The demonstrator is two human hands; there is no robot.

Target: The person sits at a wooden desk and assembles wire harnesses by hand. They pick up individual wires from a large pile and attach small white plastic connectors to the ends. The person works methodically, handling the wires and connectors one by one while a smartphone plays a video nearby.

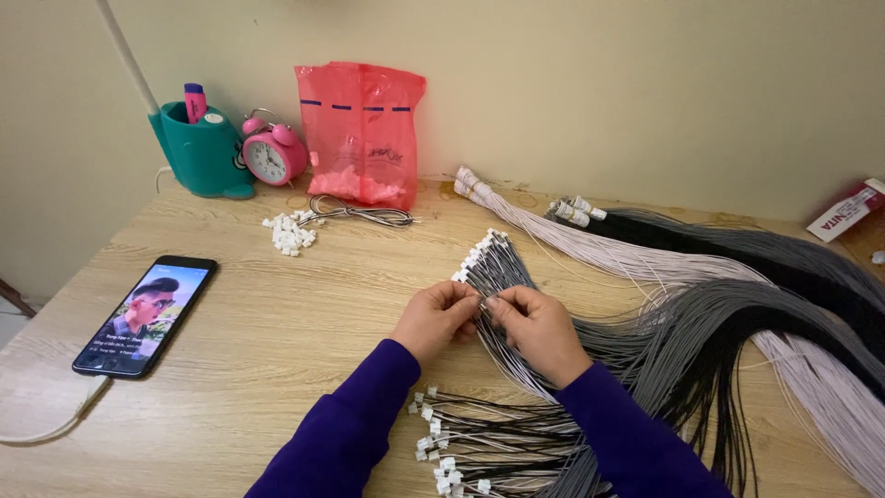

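**user1:** Closest to the camera is that fan of finished wires (479,447) at the bottom edge, black and grey leads with little white plug housings on the ends, lying flat on the desk (267,332) between the two purple sleeves. What are the hands actually on?

**user2:** Both are on a bundle of thin black and white wires (493,267) in the middle of the desk. Left hand (435,318) has its grip pinched together on a strand or two right where the bundle narrows, and the right hand (535,327) is pinched on the same spot, fingertips of both hands touching or nearly so (too small to tell which exact wire). White connector tips fan out just beyond the fingers, pointing away from the person.

**user1:** And the rest of that mess on the right?

**user2:** Long hanks of wire sweeping off to the right: a pale pinkish-white hank (645,263), a black hank (737,244) behind it, and a grey hank (701,314) curving down toward the near edge. Far right corner has a small red and white box (848,212).

**user1:** Back wall stuff?

**user2:** Red plastic bag (361,129) standing with white bits in the bottom, pink alarm clock (270,155) just beside it, teal pen holder (198,148) to the left of that. Small pile of loose white connectors (290,232) sits in front of the bag, next to a little coil of wire (355,212). Phone (146,315) lies on the left with its screen lit and a cable plugged in.
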